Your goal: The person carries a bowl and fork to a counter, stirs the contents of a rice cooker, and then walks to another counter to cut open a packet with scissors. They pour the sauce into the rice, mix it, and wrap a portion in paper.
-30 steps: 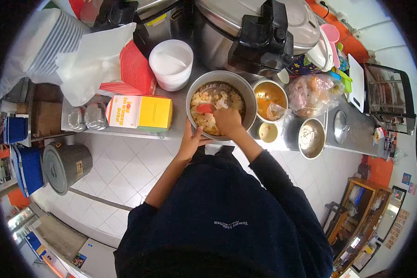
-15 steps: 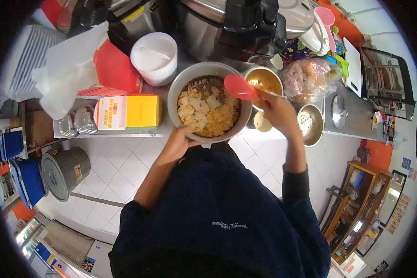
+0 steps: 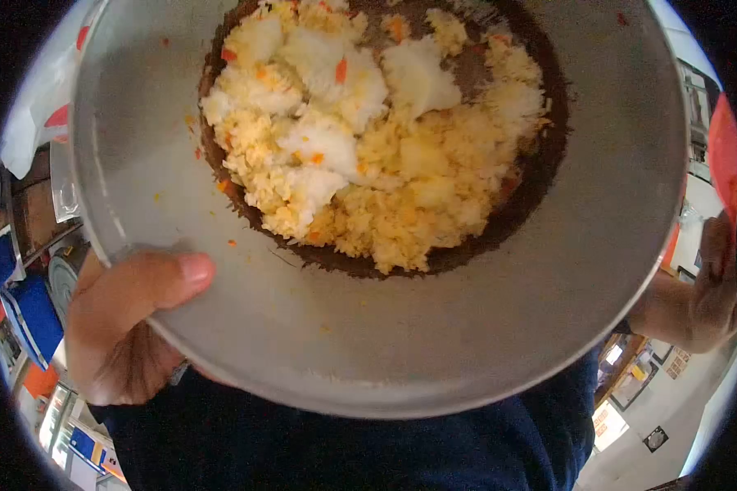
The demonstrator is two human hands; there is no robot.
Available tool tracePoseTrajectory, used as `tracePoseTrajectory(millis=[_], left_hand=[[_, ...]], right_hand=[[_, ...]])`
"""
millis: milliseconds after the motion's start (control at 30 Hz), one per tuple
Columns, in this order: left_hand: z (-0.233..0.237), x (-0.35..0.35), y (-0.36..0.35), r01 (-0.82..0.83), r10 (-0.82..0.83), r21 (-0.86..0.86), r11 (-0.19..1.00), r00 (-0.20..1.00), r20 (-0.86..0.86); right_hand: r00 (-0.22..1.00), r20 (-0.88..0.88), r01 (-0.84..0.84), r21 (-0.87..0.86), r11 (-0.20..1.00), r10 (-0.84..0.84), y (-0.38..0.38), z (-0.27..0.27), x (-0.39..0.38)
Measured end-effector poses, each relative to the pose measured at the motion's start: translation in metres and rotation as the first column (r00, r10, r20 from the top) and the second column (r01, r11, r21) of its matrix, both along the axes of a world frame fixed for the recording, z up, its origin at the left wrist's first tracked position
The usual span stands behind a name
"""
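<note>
View: I have just the head camera to go by, looking down into the pot [image 3: 368, 327].
Pot: it fills most of my picture, mouth toward the lens, far rim cut off by the frame; being round, it gives me no long axis to line up with.
Rice [image 3: 434, 180]: yellow and white clumps with orange-red bits, on the dark pot floor, far and right of the left thumb.
Left hand [image 3: 127, 319]: pinching the pot's wall at the near left, thumb inside the rim, fingers mostly hidden outside; I read this as the hold on the pot.
Right hand [image 3: 708, 299]: beyond the rim at the right, closed on the handle of the red paddle [image 3: 725, 155]; shadow hides the separate fingers from me.
Paddle axis: running near to far, blade at the far end, handle at the near.
Key relation: the rice lies left of the paddle, with the pot's right wall between; the left hand is nearer the rice.
Clothing [image 3: 368, 446]: dark cloth past the near rim; whether the pot touches it, I cannot tell.
</note>
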State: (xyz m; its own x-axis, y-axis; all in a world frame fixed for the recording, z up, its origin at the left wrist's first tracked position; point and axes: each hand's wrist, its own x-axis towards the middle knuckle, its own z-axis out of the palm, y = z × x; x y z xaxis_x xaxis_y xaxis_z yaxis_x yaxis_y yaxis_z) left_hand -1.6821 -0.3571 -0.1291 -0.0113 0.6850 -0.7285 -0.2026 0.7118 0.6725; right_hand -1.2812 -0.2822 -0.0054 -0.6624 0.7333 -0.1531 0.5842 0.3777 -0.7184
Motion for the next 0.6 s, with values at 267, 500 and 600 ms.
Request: tracePoseTrajectory(millis=[267,500,600], left_hand=[[0.013,-0.026,0.004,-0.007,0.005,-0.21,0.978,1.0,-0.007],[0.006,-0.018,0.003,-0.021,0.02,0.022,1.0,0.998,0.065],[0.008,-0.013,0.0,-0.028,0.018,0.09,0.996,0.994,0.11]], right_hand=[[0.848,-0.153,0.501,0.541,0.675,-0.507,-0.036,-0.057,-0.044],[0.88,0.042,0.383,0.527,0.759,-0.473,-0.03,-0.084,-0.056],[0.885,0.121,0.328,0.523,0.787,-0.449,-0.03,-0.083,-0.06]])
